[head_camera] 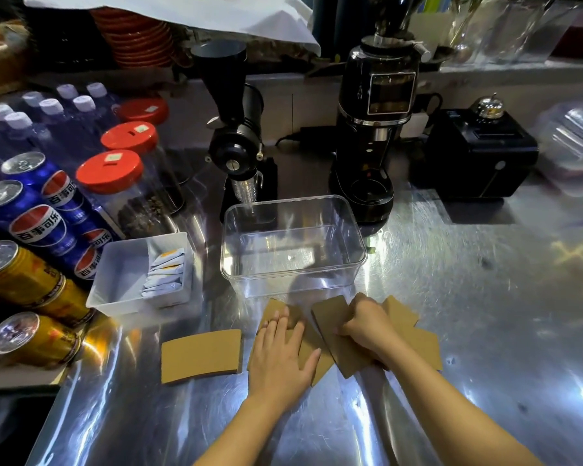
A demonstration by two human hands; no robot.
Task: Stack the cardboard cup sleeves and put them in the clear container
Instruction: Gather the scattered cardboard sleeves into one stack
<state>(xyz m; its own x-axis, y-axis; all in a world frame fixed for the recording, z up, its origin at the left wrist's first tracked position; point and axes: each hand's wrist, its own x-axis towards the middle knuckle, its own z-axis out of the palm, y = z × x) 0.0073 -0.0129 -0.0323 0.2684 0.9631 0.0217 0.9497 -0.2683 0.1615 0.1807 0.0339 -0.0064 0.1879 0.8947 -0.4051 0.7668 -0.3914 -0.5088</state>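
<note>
Several flat brown cardboard cup sleeves lie on the steel counter in front of the clear container (293, 243), which stands with nothing in it. One sleeve (201, 355) lies alone at the left. My left hand (281, 353) rests flat, fingers spread, on a second sleeve (313, 344). My right hand (367, 326) is curled on a third sleeve (332, 326) and lifts its edge. More sleeves (418, 341) stick out from under and behind the right hand.
A white tray (122, 274) with sachets stands left of the container. Soda cans (37, 230), red-lidded jars (115, 176) and water bottles crowd the left. Two black grinders (374, 129) and a black box (475, 156) stand behind the container. Bare steel counter (502, 314) stretches to the right.
</note>
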